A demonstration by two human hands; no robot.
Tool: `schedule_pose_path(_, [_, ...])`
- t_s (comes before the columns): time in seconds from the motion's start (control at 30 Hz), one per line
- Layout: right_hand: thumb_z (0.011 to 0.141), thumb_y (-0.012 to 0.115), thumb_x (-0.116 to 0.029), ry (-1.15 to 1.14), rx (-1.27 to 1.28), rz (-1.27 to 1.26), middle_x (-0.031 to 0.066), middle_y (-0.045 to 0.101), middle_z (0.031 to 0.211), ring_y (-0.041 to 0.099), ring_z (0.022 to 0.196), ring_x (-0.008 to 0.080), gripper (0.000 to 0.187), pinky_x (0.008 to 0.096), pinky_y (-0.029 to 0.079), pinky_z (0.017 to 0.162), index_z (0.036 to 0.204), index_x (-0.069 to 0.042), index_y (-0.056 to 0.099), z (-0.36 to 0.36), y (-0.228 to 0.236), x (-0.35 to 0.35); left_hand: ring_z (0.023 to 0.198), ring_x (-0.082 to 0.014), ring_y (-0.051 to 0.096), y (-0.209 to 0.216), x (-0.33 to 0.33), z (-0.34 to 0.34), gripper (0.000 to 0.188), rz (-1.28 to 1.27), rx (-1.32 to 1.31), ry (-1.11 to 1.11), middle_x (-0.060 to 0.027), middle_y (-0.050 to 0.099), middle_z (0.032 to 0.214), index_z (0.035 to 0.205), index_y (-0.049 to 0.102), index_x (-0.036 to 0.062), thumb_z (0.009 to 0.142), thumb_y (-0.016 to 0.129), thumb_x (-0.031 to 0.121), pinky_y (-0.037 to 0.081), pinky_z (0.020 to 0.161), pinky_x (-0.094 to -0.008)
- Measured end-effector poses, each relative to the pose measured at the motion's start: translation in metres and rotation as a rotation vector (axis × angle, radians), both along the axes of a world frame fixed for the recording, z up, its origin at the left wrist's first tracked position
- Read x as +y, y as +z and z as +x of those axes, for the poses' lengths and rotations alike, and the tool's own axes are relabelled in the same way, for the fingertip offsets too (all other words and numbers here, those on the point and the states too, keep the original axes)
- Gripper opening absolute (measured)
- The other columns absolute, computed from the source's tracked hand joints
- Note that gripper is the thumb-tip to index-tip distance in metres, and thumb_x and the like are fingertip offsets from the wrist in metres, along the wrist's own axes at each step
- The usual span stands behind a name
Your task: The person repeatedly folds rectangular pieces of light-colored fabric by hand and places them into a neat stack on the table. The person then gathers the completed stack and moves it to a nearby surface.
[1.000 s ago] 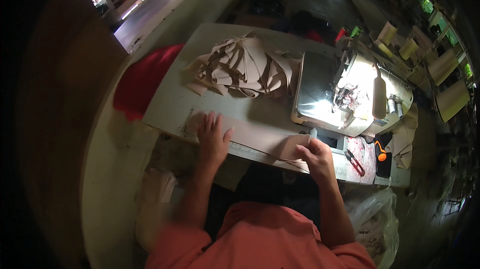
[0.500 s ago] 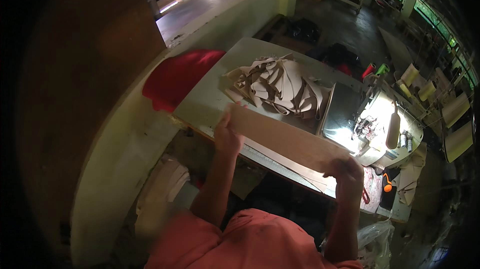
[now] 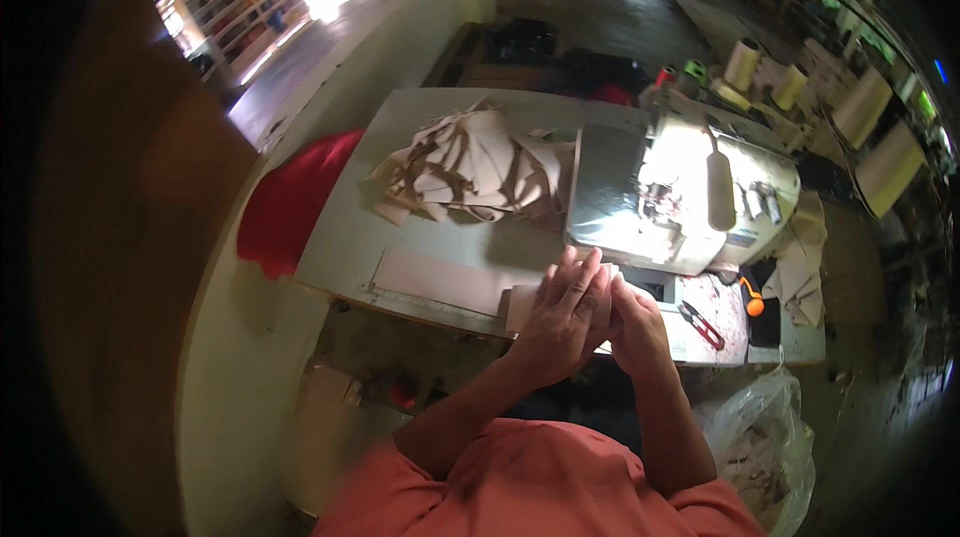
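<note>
**Two hands met over pale fabric at the table's front edge**

The grey table (image 3: 340, 227) ran slantwise before the person, its left end near a low wall (image 3: 390, 82), with a red cloth (image 3: 295, 202) filling much of the gap between them. Along the front edge lay a flat fabric strip (image 3: 440, 279), its long sides roughly following that edge. Behind it a band of bare tabletop separated the strip from a crumpled heap of pale fabric (image 3: 475, 172) — the widest room for moving, and it opened toward the left end. On the right the room was tighter: the sewing machine (image 3: 740, 232), with its dark, shiny plate (image 3: 605, 172), stood just beyond the fingertips, and red-handled snips (image 3: 700, 327) lay near the right hand (image 3: 640, 329). A clear plastic bag (image 3: 765, 442) hung below the table's right part.

The hands were together close to the front edge. The left hand (image 3: 560, 327) lay palm down, its fingers straight and only slightly spread, over a folded fabric piece (image 3: 517, 311) at the strip's right end; one side of that piece showed beyond the hand. The right hand was bent upward against the left, its fingers close together. The piece was mostly covered there — whether the right hand gripped it or merely touched it could not be told.
</note>
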State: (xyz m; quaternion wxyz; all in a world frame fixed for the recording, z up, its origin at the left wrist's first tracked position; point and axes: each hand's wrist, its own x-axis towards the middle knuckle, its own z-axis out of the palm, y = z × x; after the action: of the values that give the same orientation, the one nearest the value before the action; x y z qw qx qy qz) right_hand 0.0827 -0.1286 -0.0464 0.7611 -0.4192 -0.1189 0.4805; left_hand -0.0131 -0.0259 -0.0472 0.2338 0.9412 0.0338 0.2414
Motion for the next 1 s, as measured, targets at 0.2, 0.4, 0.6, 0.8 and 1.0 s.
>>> schedule_pose_path(0.2, [0.081,0.053,-0.011,0.086,-0.233,-0.032,0.0057,0.057,0.088,0.055,0.077,0.0099,0.022,0.0223,0.045,0.069,0.098,0.003,0.052,0.002,-0.002,-0.015,0.123,-0.0326,0.021,0.016,-0.001,0.001,0.072,-0.471,0.077,-0.167,-0.0220,0.023,0.131,0.128,0.016,-0.0035,0.078,0.053,0.034,0.018,0.099,-0.0381])
schedule_pose_path(0.4, [0.081,0.054,-0.011,0.153,-0.368,0.006,0.0029,0.055,0.082,0.053,0.074,0.0086,0.019,0.0217,0.045,0.068,0.094,0.002,0.051,0.001,0.013,-0.013,0.086,-0.0132,0.050,0.020,0.032,0.016,0.040,-1.034,0.257,-0.218,-0.0102,0.056,0.091,0.100,0.052,-0.0017,0.077,0.057,0.031,0.040,0.076,-0.0256])
schedule_pose_path(0.6, [0.079,0.055,-0.008,0.139,-0.483,-0.166,0.0037,0.055,0.079,0.052,0.069,0.0073,0.020,0.0190,0.044,0.060,0.096,0.001,0.048,-0.001,0.015,-0.023,0.068,-0.0062,0.049,0.028,0.032,0.012,0.020,-0.949,0.242,-0.054,-0.0026,0.056,0.074,0.081,0.057,0.0006,0.077,0.059,0.020,0.041,0.060,-0.0208])
schedule_pose_path(0.8, [0.079,0.055,-0.008,0.022,-0.430,-0.144,0.0045,0.056,0.079,0.053,0.067,0.0069,0.020,0.0187,0.043,0.056,0.096,0.001,0.048,-0.006,0.025,-0.024,0.069,-0.0057,0.049,0.038,0.024,0.011,0.015,-1.098,0.146,-0.047,-0.0021,0.056,0.074,0.081,0.057,-0.0001,0.078,0.057,0.014,0.042,0.061,-0.0211])
schedule_pose_path(1.0, [0.081,0.052,-0.007,0.007,-0.415,-0.118,0.0051,0.057,0.077,0.054,0.065,0.0078,0.015,0.0186,0.043,0.055,0.093,0.001,0.049,-0.004,0.031,-0.025,0.066,-0.0079,0.052,0.049,0.020,0.021,0.013,-0.776,0.093,0.032,-0.0059,0.058,0.072,0.083,0.057,-0.0006,0.077,0.056,0.011,0.043,0.061,-0.0232])
